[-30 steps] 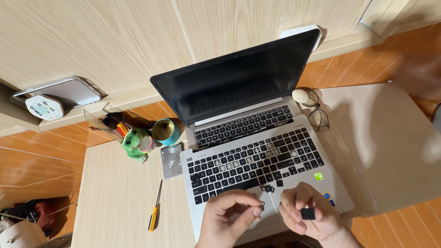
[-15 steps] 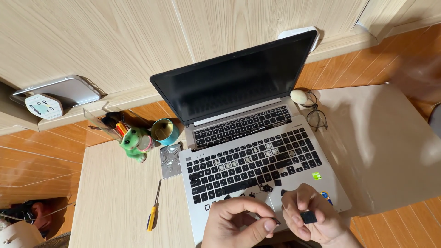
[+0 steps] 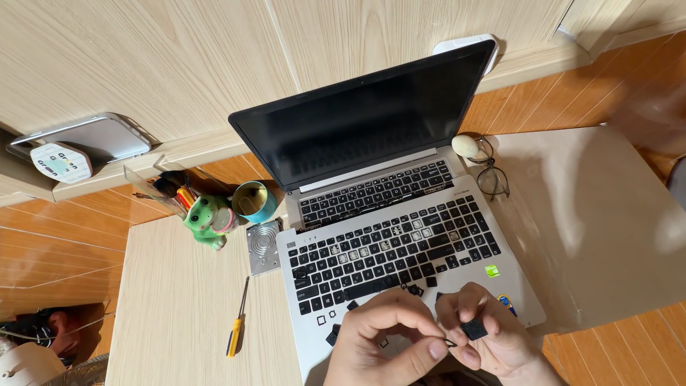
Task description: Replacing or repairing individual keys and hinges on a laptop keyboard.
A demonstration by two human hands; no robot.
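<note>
Pale wooden table (image 3: 179, 314) against a wood-panelled wall, orange plank floor around it. Open laptop (image 3: 400, 236) in the middle, several keycaps off, loose ones scattered on the palm rest. Right hand (image 3: 493, 332) pinching a black keycap (image 3: 474, 329); left hand (image 3: 389, 343) pinched at a tiny clip beside it. Seemingly mid-refit; calls for careful alignment. Yellow screwdriver (image 3: 236, 331) and frog pen holder (image 3: 206, 221) to the left.

Head camera, looking steeply down from above the laptop (image 3: 400, 236).
The single view faces the wooden wall behind the laptop, sits close over the worktop (image 3: 186, 307), and catches both hands at the bottom edge, just in front of the laptop's keyboard.
</note>
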